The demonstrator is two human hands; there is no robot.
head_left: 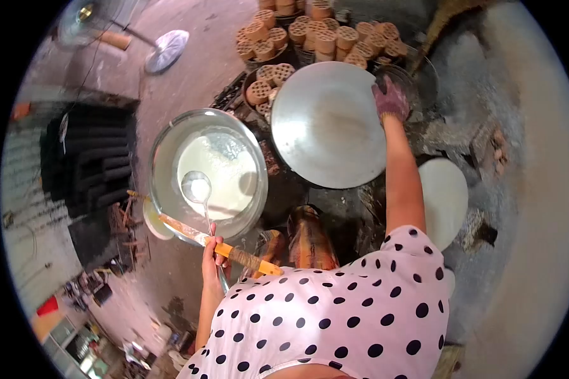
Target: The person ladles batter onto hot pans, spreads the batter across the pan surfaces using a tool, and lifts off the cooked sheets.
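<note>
My left hand point(211, 258) is closed around the handle of a metal ladle point(196, 187) and a flat wooden stick point(243, 258) with cord wound about it. The ladle's bowl hangs over white batter point(231, 189) in a wide metal basin point(155, 151). My right hand point(392, 101), in a purple glove, grips the right rim of a large round metal lid point(325, 126). The lid looks flat and dusty grey. Some of the right fingers are hard to make out against the dark pot behind them.
Perforated clay-coloured briquettes point(325, 42) are stacked beyond the lid, with more in a pot point(259, 93) at its left. A pale round disc point(444, 202) lies right of my arm. Black stacked cylinders point(101, 155) and a fan base point(167, 52) stand at left.
</note>
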